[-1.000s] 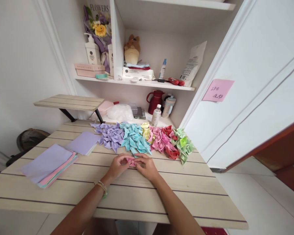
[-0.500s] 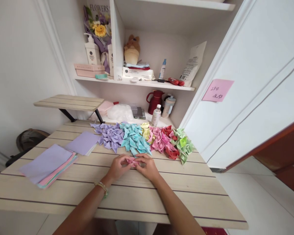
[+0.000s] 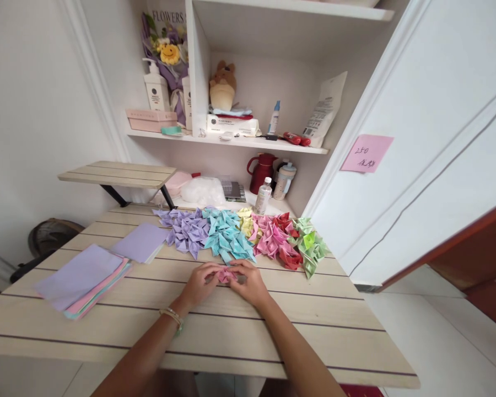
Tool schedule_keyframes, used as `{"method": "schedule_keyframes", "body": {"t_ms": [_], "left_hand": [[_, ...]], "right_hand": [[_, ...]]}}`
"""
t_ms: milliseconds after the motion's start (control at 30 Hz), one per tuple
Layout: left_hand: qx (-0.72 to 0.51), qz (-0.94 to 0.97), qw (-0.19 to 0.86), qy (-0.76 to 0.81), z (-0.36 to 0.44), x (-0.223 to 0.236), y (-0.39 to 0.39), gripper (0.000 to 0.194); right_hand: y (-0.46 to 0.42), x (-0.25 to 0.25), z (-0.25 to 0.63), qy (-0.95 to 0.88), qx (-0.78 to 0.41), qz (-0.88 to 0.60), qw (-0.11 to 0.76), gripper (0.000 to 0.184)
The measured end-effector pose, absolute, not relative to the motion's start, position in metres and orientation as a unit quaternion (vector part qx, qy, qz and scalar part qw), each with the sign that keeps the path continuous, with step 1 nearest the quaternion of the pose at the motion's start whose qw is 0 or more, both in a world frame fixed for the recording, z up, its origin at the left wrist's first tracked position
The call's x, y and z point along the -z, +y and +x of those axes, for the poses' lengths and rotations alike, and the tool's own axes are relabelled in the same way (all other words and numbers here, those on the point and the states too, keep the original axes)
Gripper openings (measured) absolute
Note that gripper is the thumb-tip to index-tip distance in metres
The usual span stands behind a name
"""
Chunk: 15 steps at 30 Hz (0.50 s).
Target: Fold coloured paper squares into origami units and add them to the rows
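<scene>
Between my hands is a small pink folded paper piece (image 3: pixel 226 276), held just above or on the table; the exact gap is hidden. My left hand (image 3: pixel 200 284) pinches its left side, and a bracelet sits on that wrist. My right hand (image 3: pixel 250 282) grips the right side with thumb and fingers. Just beyond lie heaps of folded paper pieces: purple (image 3: pixel 189 230), blue (image 3: pixel 228 234), yellow (image 3: pixel 245 221), pink (image 3: pixel 269 234), red (image 3: pixel 290 257) and green (image 3: pixel 312 248).
A stack of coloured paper sheets (image 3: pixel 80 275) and a purple stack (image 3: pixel 140 241) lie at the left of the slatted table (image 3: pixel 314 344). A small raised stand (image 3: pixel 116 172) is at the back left. Behind the heaps stand a clear bottle (image 3: pixel 263 197) and a red jug (image 3: pixel 262 172).
The pink paper piece between my fingers now shows more of its folded middle. My fingers have shifted slightly; the heaps and stacks stay put.
</scene>
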<state>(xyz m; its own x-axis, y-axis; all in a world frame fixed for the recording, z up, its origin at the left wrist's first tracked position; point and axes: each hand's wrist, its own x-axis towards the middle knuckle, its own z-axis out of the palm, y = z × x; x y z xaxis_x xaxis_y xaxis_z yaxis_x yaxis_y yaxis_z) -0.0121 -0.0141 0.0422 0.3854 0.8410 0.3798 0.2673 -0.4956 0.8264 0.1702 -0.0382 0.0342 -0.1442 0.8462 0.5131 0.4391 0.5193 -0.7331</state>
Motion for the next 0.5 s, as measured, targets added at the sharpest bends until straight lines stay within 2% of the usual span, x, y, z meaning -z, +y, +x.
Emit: {"method": "schedule_keyframes", "body": {"t_ms": [200, 500], "left_hand": [[-0.415, 0.760, 0.343, 0.363, -0.0125, -0.0415, -0.0130, 0.021], [-0.413, 0.755, 0.346, 0.375, -0.0115, -0.0374, -0.0132, 0.015]], "right_hand": [[-0.0395, -0.0350, 0.1678, -0.731, -0.216, -0.435, 0.480, 0.027], [-0.0397, -0.0356, 0.1693, -0.765, -0.251, -0.413, 0.426, 0.027]]}}
